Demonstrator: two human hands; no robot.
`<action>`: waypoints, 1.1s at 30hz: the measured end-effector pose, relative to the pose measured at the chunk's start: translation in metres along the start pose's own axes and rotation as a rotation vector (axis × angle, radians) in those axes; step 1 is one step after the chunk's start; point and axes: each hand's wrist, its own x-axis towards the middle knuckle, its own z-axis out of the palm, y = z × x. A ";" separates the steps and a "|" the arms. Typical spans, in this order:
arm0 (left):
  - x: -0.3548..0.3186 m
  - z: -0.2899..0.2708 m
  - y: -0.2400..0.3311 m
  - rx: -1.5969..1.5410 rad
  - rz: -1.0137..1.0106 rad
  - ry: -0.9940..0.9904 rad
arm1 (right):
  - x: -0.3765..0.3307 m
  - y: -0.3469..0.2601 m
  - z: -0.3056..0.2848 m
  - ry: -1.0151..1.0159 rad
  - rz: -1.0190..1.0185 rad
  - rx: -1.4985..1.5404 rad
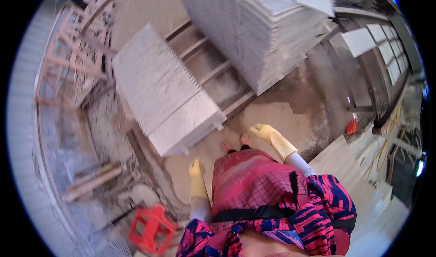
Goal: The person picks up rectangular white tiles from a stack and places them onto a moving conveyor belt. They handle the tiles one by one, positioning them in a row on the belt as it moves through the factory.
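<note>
Both my hands wear yellow rubber gloves with pale sleeves above them. My left hand hangs beside my red checked apron, its thumb a little apart from loosely bent fingers. My right hand is held out ahead of the apron, fingers loosely curved and apart, with nothing in them. Closest to both hands is a low row of grey-white stone slabs, packed on edge; neither hand touches it. Beyond stands a much taller stack of thin slabs.
Wooden beams lie between the stacks. A red plastic stool stands at lower left, near loose planks. Pinkish frames rise at far left. Square pale tiles lie on a dark rack at right. Wet patches mark the floor.
</note>
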 end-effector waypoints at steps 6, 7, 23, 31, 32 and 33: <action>0.023 -0.008 -0.007 -0.033 0.010 -0.015 | 0.034 0.022 0.024 -0.075 0.152 0.176; 0.027 -0.011 -0.010 -0.043 0.015 -0.005 | 0.040 0.025 0.029 -0.076 0.158 0.170; 0.134 -0.101 0.129 0.411 0.399 0.690 | 0.206 -0.126 0.091 0.263 0.067 0.257; 0.233 -0.139 0.153 0.578 0.254 0.460 | 0.317 -0.114 0.127 0.158 0.234 0.177; 0.236 -0.138 0.153 0.656 0.245 0.467 | 0.316 -0.127 0.121 0.133 0.279 0.138; 0.238 -0.138 0.152 0.730 0.234 0.476 | 0.310 -0.145 0.118 0.143 0.296 0.099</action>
